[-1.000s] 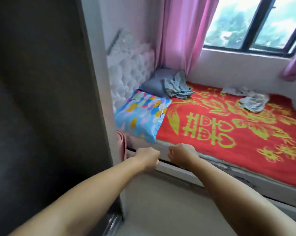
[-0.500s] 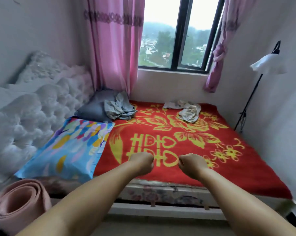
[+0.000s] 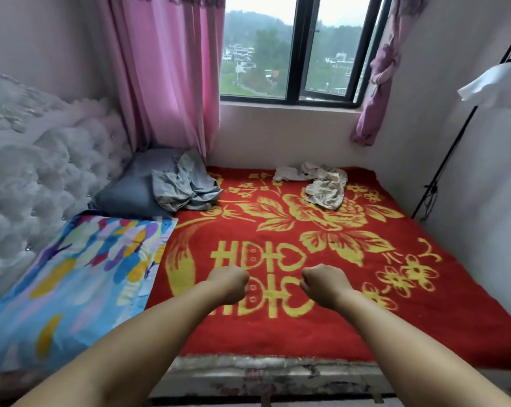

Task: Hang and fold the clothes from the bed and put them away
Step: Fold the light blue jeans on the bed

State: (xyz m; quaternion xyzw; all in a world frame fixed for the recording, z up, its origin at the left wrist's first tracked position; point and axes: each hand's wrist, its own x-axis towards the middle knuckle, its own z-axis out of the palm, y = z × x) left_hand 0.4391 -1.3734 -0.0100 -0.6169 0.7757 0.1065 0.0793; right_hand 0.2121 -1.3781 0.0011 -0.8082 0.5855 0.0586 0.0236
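Red fuzzy blanket (image 3: 292, 327) under two empty fists, left hand (image 3: 229, 284) and right hand (image 3: 324, 286), fingers curled tight.

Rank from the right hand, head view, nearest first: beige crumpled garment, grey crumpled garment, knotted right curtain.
From the right hand:
1. beige crumpled garment, on the red blanket ahead, slightly right.
2. grey crumpled garment, far left, lying partly on the grey pillow.
3. knotted right curtain, up by the window, beyond the bed.

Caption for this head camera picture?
Two fists above a red blanket; crumpled clothes wait near the window.
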